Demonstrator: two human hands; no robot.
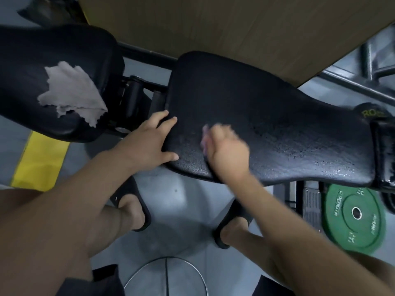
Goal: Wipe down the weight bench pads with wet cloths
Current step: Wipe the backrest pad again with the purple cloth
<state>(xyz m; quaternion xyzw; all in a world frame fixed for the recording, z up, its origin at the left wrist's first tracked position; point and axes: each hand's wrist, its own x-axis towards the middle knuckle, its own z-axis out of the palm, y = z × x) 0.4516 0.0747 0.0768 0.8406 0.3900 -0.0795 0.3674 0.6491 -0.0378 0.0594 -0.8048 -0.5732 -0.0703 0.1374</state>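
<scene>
right hand (227, 150) blurred, fingers seem curled on pale cloth (205, 135), mid long pad (277, 124). left hand (149, 139) flat on pad edge, fingers apart. narrow end looks damp, likely done. grey cloth (72, 92) lies on seat pad (32, 50), probably still to wipe.

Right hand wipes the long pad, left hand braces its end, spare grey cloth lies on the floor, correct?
No: the head view shows the grey cloth lying on the other pad, not the floor. The rest stands.
</scene>
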